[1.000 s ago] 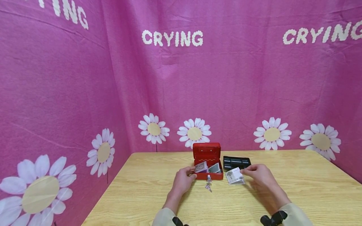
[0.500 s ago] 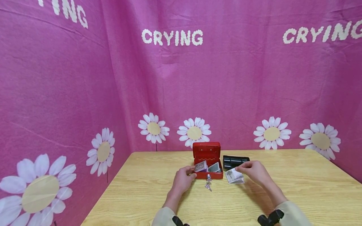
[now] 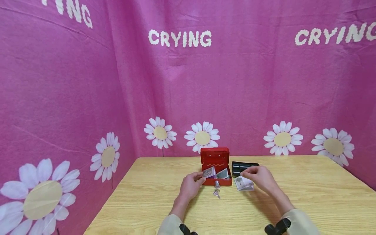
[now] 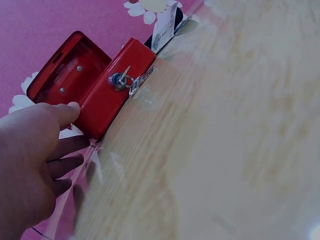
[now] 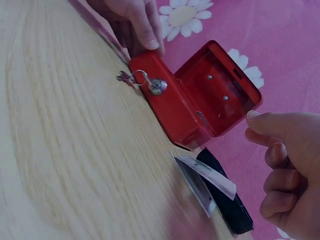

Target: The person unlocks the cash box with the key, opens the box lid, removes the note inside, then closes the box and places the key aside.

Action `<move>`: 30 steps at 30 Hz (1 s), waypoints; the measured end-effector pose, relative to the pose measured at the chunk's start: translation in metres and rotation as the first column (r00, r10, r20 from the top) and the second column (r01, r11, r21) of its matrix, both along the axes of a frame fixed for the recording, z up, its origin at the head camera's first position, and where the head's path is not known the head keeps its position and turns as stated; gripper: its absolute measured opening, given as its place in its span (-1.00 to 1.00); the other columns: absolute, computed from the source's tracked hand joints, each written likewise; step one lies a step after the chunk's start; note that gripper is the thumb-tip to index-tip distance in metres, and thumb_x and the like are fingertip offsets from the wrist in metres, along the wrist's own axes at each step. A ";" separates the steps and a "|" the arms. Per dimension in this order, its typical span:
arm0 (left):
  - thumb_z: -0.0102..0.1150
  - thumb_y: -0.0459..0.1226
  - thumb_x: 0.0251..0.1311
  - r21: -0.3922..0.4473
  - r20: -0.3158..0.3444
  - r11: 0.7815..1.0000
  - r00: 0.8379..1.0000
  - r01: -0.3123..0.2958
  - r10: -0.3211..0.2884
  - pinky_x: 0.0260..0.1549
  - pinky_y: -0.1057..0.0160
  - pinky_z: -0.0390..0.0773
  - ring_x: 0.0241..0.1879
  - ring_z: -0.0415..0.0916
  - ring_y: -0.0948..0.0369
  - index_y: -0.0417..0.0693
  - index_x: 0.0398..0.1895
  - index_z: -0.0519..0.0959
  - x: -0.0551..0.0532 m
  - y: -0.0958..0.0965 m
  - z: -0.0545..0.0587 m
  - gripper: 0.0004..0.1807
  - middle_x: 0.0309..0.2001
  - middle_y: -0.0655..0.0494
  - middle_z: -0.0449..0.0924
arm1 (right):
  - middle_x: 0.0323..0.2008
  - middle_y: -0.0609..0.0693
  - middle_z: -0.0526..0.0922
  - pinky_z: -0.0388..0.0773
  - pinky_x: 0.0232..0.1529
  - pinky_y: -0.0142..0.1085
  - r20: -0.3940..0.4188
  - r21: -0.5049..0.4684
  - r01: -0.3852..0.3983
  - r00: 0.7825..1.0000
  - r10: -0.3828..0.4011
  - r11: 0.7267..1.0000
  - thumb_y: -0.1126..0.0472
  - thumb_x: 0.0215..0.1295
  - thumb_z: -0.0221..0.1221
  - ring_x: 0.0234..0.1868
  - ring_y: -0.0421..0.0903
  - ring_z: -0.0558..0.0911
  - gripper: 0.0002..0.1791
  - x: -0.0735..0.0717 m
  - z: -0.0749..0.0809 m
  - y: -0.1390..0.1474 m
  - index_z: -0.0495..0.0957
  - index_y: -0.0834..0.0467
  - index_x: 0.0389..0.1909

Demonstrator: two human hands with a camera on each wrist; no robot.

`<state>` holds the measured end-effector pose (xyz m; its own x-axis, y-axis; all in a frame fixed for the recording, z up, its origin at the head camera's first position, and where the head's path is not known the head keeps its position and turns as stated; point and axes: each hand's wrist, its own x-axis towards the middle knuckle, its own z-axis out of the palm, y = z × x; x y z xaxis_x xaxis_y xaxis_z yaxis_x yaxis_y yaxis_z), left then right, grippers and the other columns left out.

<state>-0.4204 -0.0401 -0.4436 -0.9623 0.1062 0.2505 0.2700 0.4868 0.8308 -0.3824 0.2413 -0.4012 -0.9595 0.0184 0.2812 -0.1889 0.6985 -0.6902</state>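
A red cash box stands with its lid raised. Keys hang from its front lock. Inside lie a patterned card on the left and a greenish-grey piece of paper on the right. My left hand rests at the box's left front corner, thumb on the rim and fingers beside the wall. My right hand hovers over a folded banknote right of the box. In the right wrist view its thumb and index finger meet above the banknote, apart from it, other fingers curled.
A black case lies behind the banknote, partly covered by my right hand. The wooden table ends at a pink fabric backdrop with daisies and white letters. A pink side drape hangs on the left.
My right hand has moved left along the banknote, from its right corner to above its top edge. The banknote, the box and my left hand have hardly moved.
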 end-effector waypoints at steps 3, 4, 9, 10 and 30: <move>0.19 -0.20 0.35 0.003 -0.004 1.000 1.000 -0.005 0.005 0.01 0.07 0.61 0.02 0.59 0.12 -0.11 0.15 0.62 0.000 0.000 0.000 -0.64 0.04 -0.02 0.69 | -0.34 0.01 0.73 0.43 -0.31 -0.31 -0.013 0.011 -0.013 1.000 0.014 1.000 0.03 0.22 0.33 -0.32 -0.17 0.52 -0.72 0.000 -0.001 -0.005 0.74 0.19 -0.30; 0.19 -0.20 0.35 0.004 -0.007 1.000 1.000 -0.005 0.005 0.01 0.06 0.61 0.02 0.59 0.12 -0.11 0.15 0.62 -0.001 0.000 -0.001 -0.64 0.03 -0.02 0.70 | -0.36 0.00 0.73 0.42 -0.32 -0.32 -0.019 0.016 -0.018 1.000 0.019 1.000 0.04 0.22 0.33 -0.34 -0.18 0.51 -0.74 0.000 -0.002 -0.007 0.74 0.18 -0.31; 0.19 -0.22 0.35 -0.001 -0.026 1.000 1.000 0.003 -0.003 0.04 0.02 0.58 0.02 0.60 0.11 -0.15 0.12 0.63 -0.001 0.000 -0.002 -0.66 -0.02 -0.02 0.72 | -0.44 -0.04 0.69 0.38 -0.39 -0.36 -0.035 0.011 -0.024 0.999 0.024 1.000 0.09 0.19 0.35 -0.40 -0.20 0.46 -0.79 0.001 -0.003 -0.012 0.74 0.17 -0.34; 0.19 -0.22 0.35 0.003 -0.019 1.000 1.000 0.001 -0.001 0.05 0.02 0.58 0.03 0.60 0.11 -0.14 0.13 0.63 -0.001 0.001 -0.003 -0.66 -0.01 -0.01 0.71 | -0.45 -0.05 0.69 0.37 -0.40 -0.36 -0.036 0.009 -0.024 0.999 0.025 1.000 0.09 0.18 0.35 -0.40 -0.20 0.46 -0.79 0.002 -0.003 -0.013 0.73 0.18 -0.34; 0.18 -0.19 0.36 0.013 0.016 1.000 1.000 -0.018 0.018 0.07 0.00 0.57 0.04 0.57 0.12 -0.10 0.13 0.63 -0.001 0.003 -0.001 -0.66 0.01 0.02 0.69 | -0.39 -0.04 0.73 0.45 -0.34 -0.30 -0.012 0.006 -0.053 0.999 0.053 0.999 0.11 0.20 0.35 -0.38 -0.18 0.52 -0.82 -0.006 0.002 -0.033 0.74 0.15 -0.30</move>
